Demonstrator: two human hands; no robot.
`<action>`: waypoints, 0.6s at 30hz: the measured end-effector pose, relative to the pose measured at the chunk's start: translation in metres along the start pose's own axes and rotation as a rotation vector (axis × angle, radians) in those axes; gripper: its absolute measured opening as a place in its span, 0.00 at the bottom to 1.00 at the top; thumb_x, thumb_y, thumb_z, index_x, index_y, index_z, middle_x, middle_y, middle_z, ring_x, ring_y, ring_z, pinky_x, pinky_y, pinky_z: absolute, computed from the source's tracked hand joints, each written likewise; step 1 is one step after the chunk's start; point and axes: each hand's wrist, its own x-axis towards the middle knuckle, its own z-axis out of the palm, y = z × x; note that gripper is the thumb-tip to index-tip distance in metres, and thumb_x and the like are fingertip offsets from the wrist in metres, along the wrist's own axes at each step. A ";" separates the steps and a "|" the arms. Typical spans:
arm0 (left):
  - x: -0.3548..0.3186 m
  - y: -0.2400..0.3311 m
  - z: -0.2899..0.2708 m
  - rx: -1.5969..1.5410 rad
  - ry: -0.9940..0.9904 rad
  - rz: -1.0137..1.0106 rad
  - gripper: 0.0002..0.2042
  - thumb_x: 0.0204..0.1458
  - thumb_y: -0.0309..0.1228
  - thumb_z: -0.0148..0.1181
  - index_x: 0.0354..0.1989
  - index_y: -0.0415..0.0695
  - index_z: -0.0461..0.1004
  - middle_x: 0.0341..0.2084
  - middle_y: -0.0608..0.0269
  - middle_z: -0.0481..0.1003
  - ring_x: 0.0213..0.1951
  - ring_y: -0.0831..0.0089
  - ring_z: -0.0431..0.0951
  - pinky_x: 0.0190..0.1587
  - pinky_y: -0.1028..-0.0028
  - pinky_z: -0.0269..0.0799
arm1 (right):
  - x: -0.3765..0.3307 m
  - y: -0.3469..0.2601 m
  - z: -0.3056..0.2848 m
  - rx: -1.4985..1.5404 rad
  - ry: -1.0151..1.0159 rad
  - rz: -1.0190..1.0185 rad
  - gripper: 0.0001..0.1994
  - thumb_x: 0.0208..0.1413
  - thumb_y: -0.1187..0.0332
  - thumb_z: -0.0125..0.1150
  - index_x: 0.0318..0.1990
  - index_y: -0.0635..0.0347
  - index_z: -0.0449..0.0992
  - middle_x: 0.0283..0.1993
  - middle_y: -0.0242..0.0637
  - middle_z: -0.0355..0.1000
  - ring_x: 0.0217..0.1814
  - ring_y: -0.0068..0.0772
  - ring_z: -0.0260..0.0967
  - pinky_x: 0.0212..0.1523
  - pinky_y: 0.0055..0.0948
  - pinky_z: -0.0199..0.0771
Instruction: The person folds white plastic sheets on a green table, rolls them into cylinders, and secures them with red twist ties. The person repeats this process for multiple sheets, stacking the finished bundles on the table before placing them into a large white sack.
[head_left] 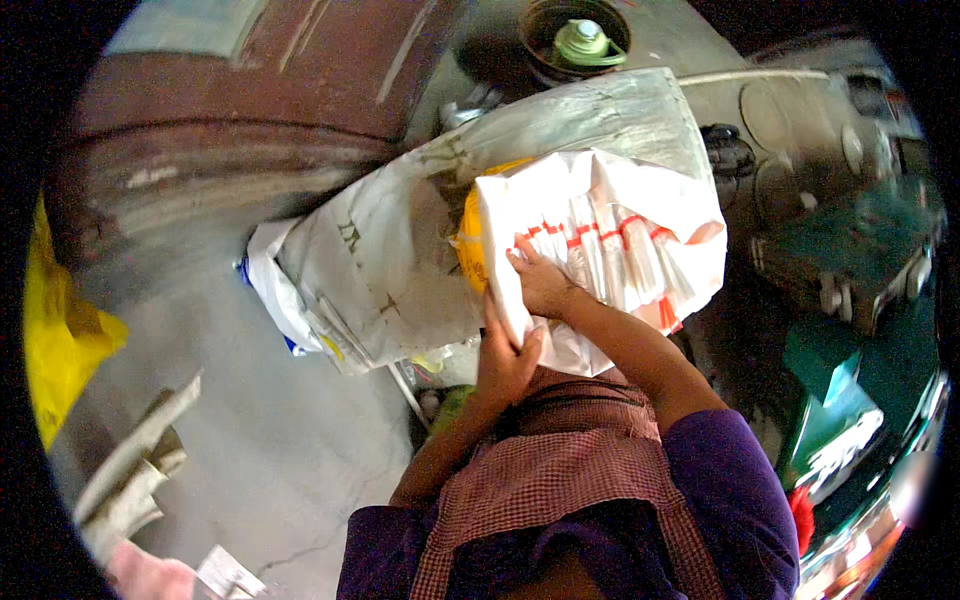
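A white bag (700, 200) lies wide-mouthed in front of me on a large pale sack-covered surface. Inside it sit several slim, pale, clear-wrapped bundles (605, 240) with red bands, lined up side by side. My left hand (510, 360) grips the bag's near left edge, fingers outside it and thumb toward me. My right hand (548, 287) reaches over the rim into the bag, its fingers bent against the left end of the bundles; what they pinch, if anything, is hidden. Against the bag's left side shows a strip of yellow plastic (468, 240).
The pale printed sack cover (400, 250) spreads under the bag. Beyond it stands a dark round tub (530, 50) with a light green container (583, 42). A yellow bag (60, 340) hangs at far left. Teal and green items (840, 240) crowd the right.
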 end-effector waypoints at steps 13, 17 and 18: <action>0.139 0.096 0.042 0.544 -0.734 1.194 0.35 0.43 0.39 0.65 0.62 0.45 0.60 0.62 0.53 0.58 0.64 0.57 0.57 0.63 0.58 0.54 | -0.115 -0.066 -0.160 0.679 0.726 1.026 0.12 0.53 0.80 0.56 0.46 0.68 0.72 0.43 0.42 0.71 0.39 0.31 0.73 0.35 0.27 0.74; 0.147 0.086 0.117 0.459 -0.853 1.439 0.34 0.41 0.45 0.64 0.61 0.53 0.62 0.59 0.60 0.61 0.63 0.59 0.58 0.62 0.56 0.54 | -0.152 -0.058 -0.139 0.487 0.856 1.573 0.27 0.47 0.71 0.64 0.57 0.63 0.63 0.39 0.43 0.74 0.37 0.28 0.72 0.36 0.24 0.71; 0.144 0.077 0.126 0.419 -0.850 1.462 0.33 0.41 0.45 0.64 0.58 0.54 0.64 0.57 0.62 0.63 0.61 0.60 0.60 0.61 0.56 0.55 | -0.152 -0.053 -0.137 0.614 0.732 1.479 0.32 0.47 0.66 0.65 0.59 0.63 0.59 0.41 0.47 0.73 0.41 0.34 0.73 0.39 0.30 0.72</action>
